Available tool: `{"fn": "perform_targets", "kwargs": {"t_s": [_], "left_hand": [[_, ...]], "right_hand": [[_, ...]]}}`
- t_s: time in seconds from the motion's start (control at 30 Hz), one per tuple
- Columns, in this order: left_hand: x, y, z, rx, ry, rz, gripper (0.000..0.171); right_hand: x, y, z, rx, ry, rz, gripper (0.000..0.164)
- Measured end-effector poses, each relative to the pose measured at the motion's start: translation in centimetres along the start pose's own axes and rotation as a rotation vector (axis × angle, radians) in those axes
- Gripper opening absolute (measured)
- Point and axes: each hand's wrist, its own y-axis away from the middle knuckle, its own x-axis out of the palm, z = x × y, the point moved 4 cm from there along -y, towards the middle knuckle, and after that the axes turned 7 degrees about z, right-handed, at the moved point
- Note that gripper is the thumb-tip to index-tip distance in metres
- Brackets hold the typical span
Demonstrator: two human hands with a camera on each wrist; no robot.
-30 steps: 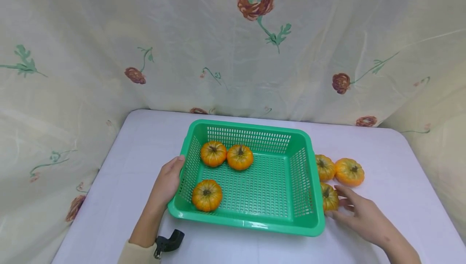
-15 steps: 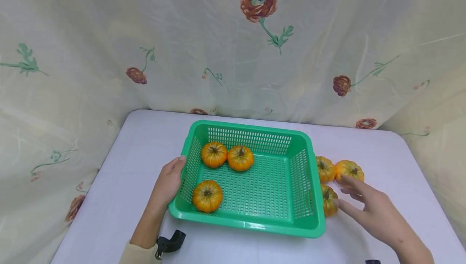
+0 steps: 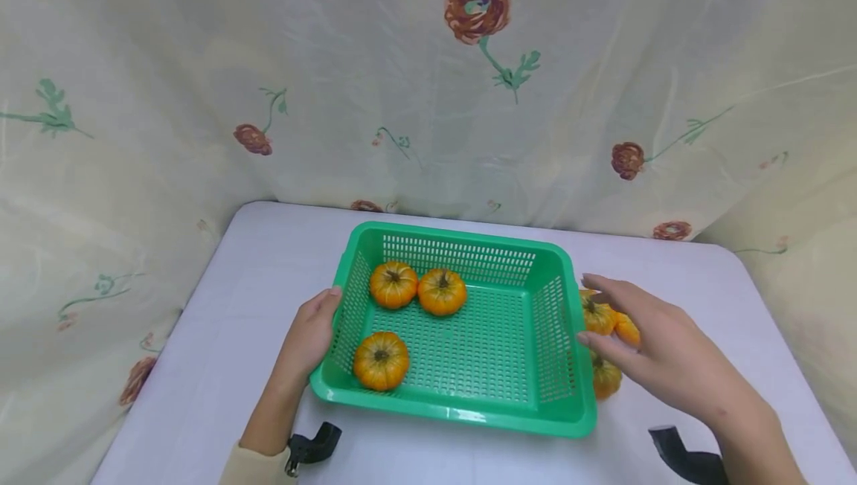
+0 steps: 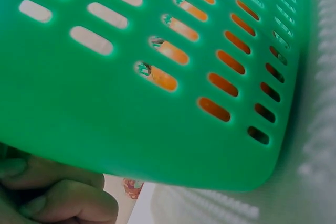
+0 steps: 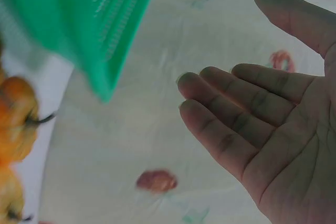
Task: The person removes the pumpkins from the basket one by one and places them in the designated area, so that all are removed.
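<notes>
A green plastic basket (image 3: 482, 355) with slotted walls stands on the table, three small orange pumpkins (image 3: 381, 361) inside towards its left. My left hand (image 3: 309, 335) grips its left rim, thumb on top; in the left wrist view curled fingers (image 4: 79, 200) show at the rim. Over the basket's right edge hovers my right hand (image 3: 669, 351), holding nothing, thumb and fingers apart. Below and beyond it, outside the basket, sit a near pumpkin (image 3: 605, 381), a middle pumpkin (image 3: 596, 317) and a partly hidden pumpkin (image 3: 627, 330). The right wrist view shows the bare palm (image 5: 294, 161).
A white-covered table (image 3: 274, 262) carries everything. Behind it hangs a pale flowered curtain (image 3: 375, 83). Black wrist mounts (image 3: 315, 444) are strapped to both wrists.
My right hand has let go of the near pumpkin, risen and moved up over the other pumpkins towards the basket's right rim. The left hand and basket have stayed put.
</notes>
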Motion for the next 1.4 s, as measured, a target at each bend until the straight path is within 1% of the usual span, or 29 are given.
{"fn": "perform_targets", "kwargs": {"t_s": [0.17, 0.3, 0.4, 0.53, 0.63, 0.8, 0.9, 1.1, 1.23, 1.4], "left_hand": [[0.0, 0.0, 0.0, 0.001, 0.009, 0.0, 0.05], [0.0, 0.1, 0.0, 0.0, 0.009, 0.005, 0.051], [0.0, 0.1, 0.0, 0.003, 0.014, 0.011, 0.052], [0.0, 0.1, 0.1, 0.001, 0.02, 0.022, 0.053], [0.0, 0.1, 0.3, -0.003, 0.027, 0.024, 0.054], [0.0, 0.1, 0.3, 0.005, 0.035, 0.019, 0.054], [0.1, 0.1, 0.3, 0.003, 0.031, 0.011, 0.053], [0.0, -0.1, 0.5, 0.001, 0.028, 0.002, 0.053], [0.0, -0.1, 0.6, -0.005, 0.039, 0.01, 0.053], [-0.1, -0.2, 0.7, -0.014, 0.048, 0.002, 0.052]], "right_hand": [[-0.3, -2.1, 2.5, -0.051, 0.023, 0.047, 0.076], [-0.4, -4.2, 4.1, -0.118, 0.056, 0.063, 0.075], [-0.2, -6.1, 4.9, -0.18, 0.066, 0.075, 0.073], [0.6, -8.8, 5.6, -0.221, 0.057, 0.119, 0.075], [1.3, -10.6, 6.0, -0.228, 0.046, 0.159, 0.076], [2.7, -13.2, 6.5, -0.262, 0.02, 0.209, 0.076], [3.8, -14.5, 6.6, -0.26, 0.021, 0.258, 0.078], [6.2, -16.5, 6.6, -0.203, 0.041, 0.38, 0.085], [7.6, -17.2, 6.1, -0.167, 0.026, 0.425, 0.084], [8.9, -17.7, 5.5, -0.162, 0.026, 0.456, 0.083]]}}
